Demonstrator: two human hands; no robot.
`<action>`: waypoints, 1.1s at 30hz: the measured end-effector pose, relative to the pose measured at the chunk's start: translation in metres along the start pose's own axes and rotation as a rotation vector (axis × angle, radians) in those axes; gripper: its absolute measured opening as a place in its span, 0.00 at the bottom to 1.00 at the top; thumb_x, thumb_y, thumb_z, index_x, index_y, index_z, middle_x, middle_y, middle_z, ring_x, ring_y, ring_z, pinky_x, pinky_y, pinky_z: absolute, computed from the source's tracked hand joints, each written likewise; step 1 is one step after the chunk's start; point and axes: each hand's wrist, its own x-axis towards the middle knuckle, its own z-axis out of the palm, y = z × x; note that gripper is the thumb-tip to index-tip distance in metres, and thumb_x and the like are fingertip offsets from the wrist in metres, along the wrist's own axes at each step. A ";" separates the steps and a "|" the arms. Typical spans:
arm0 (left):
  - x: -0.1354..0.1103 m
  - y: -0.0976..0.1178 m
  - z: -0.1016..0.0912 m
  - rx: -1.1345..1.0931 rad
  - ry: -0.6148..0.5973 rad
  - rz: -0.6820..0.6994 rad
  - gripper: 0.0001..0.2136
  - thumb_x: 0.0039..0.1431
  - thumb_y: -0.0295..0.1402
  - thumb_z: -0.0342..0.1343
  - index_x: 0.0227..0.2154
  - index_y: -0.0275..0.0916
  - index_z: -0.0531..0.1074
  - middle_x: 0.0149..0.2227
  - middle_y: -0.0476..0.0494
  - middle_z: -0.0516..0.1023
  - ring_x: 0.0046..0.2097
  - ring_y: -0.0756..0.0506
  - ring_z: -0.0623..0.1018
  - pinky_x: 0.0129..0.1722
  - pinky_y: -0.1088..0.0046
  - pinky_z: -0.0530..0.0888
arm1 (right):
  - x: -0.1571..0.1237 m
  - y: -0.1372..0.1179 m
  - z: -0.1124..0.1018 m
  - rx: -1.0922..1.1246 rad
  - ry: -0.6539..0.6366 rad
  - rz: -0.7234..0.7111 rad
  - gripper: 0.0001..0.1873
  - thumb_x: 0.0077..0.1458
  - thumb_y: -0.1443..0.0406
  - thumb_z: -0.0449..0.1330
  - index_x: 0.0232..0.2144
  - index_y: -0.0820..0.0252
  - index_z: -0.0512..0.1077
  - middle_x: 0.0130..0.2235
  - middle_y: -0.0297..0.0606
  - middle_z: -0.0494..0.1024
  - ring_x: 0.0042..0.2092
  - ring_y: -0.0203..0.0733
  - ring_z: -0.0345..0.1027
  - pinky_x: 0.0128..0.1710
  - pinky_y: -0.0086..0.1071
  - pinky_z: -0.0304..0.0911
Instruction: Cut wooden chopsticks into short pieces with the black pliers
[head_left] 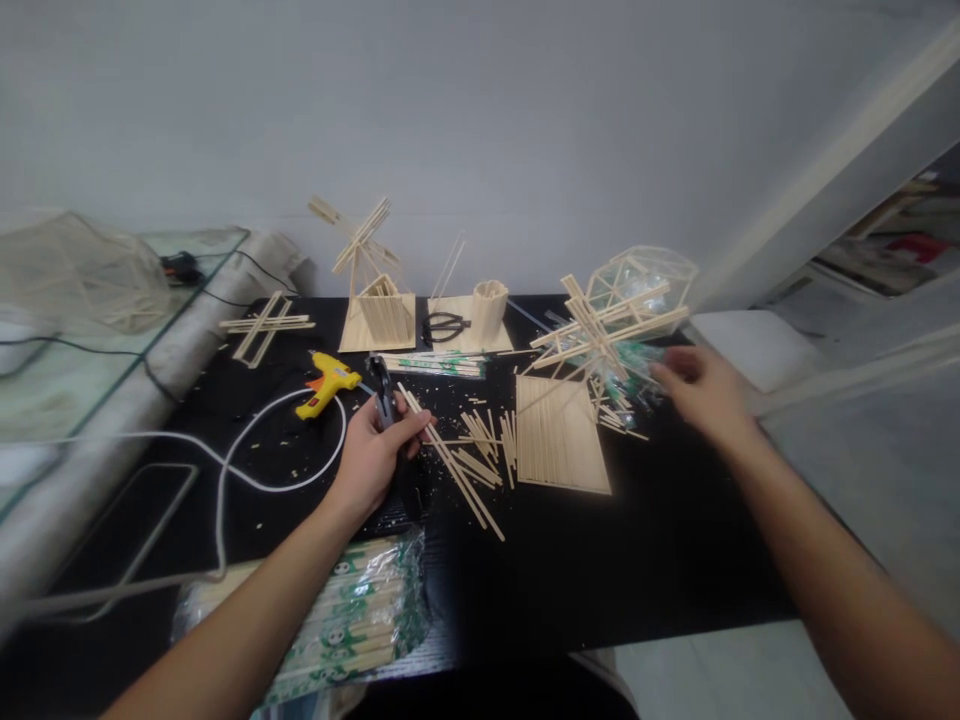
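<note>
My left hand [379,445] is closed around dark-handled pliers [384,392] and a pair of long wooden sticks [450,465] that slant down to the right across the black table [675,540]. My right hand [701,390] reaches out to the right side of the table, blurred, its fingers at a heap of sticks and green-printed wrappers [622,375]. A flat panel of glued sticks [559,435] lies between the two hands, with short cut sticks [480,445] scattered to its left.
A yellow glue gun [328,383] with a white cable lies left of my left hand. Stick models [379,300], black scissors [444,325] and a stick cup [489,310] stand at the back. Wrapped chopstick packs [352,620] lie at the front edge. A glass-topped surface [90,330] is on the left.
</note>
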 end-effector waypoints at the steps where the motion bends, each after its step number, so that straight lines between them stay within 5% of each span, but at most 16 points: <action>1: 0.000 0.000 0.000 0.000 -0.004 0.004 0.17 0.47 0.31 0.71 0.31 0.39 0.64 0.28 0.47 0.80 0.25 0.51 0.74 0.21 0.79 0.65 | -0.002 -0.008 0.002 -0.021 0.028 -0.004 0.22 0.55 0.54 0.62 0.45 0.65 0.75 0.45 0.60 0.81 0.45 0.56 0.75 0.45 0.48 0.67; 7: -0.001 -0.001 0.001 0.064 -0.019 0.004 0.18 0.47 0.33 0.71 0.30 0.40 0.65 0.29 0.47 0.79 0.26 0.50 0.75 0.22 0.78 0.65 | -0.057 -0.066 -0.006 -0.021 0.278 -0.294 0.11 0.62 0.60 0.59 0.43 0.58 0.75 0.48 0.50 0.80 0.54 0.54 0.71 0.58 0.49 0.62; 11: -0.001 -0.003 0.001 0.110 -0.041 0.004 0.17 0.48 0.34 0.71 0.31 0.40 0.65 0.28 0.48 0.79 0.26 0.50 0.76 0.21 0.77 0.65 | -0.092 -0.093 -0.009 0.037 0.195 -0.403 0.04 0.62 0.63 0.60 0.36 0.55 0.75 0.41 0.45 0.81 0.49 0.53 0.75 0.55 0.50 0.65; 14: -0.001 -0.002 0.003 0.136 -0.041 -0.003 0.17 0.48 0.35 0.71 0.30 0.40 0.65 0.28 0.47 0.79 0.25 0.50 0.75 0.21 0.77 0.66 | -0.110 -0.110 -0.001 0.207 -0.062 -0.398 0.05 0.63 0.63 0.60 0.35 0.55 0.75 0.37 0.42 0.82 0.42 0.49 0.76 0.48 0.45 0.70; 17: -0.002 -0.001 0.004 0.153 -0.042 -0.006 0.17 0.47 0.35 0.71 0.30 0.40 0.65 0.28 0.47 0.79 0.25 0.50 0.74 0.22 0.77 0.66 | -0.129 -0.132 0.011 0.403 -0.566 -0.276 0.07 0.63 0.59 0.61 0.40 0.55 0.76 0.40 0.41 0.83 0.41 0.46 0.78 0.45 0.41 0.72; 20: -0.004 -0.002 0.004 0.167 -0.066 0.011 0.16 0.49 0.35 0.70 0.30 0.40 0.65 0.28 0.48 0.79 0.23 0.52 0.72 0.22 0.77 0.65 | -0.144 -0.156 0.029 0.621 -0.919 -0.068 0.18 0.59 0.57 0.65 0.50 0.57 0.73 0.44 0.43 0.82 0.42 0.45 0.78 0.42 0.39 0.74; 27: -0.006 -0.002 0.004 0.216 -0.118 0.038 0.16 0.51 0.35 0.69 0.29 0.40 0.64 0.26 0.51 0.76 0.22 0.53 0.69 0.22 0.76 0.65 | -0.149 -0.180 0.059 0.852 -1.092 0.202 0.10 0.56 0.60 0.66 0.35 0.60 0.75 0.35 0.39 0.82 0.34 0.41 0.78 0.37 0.35 0.72; 33: -0.006 0.002 0.004 0.193 -0.168 0.063 0.16 0.54 0.36 0.68 0.32 0.40 0.63 0.30 0.50 0.77 0.28 0.51 0.75 0.26 0.76 0.68 | -0.134 -0.156 0.038 0.651 -1.138 0.168 0.06 0.55 0.62 0.64 0.32 0.61 0.74 0.32 0.38 0.81 0.34 0.41 0.77 0.38 0.34 0.69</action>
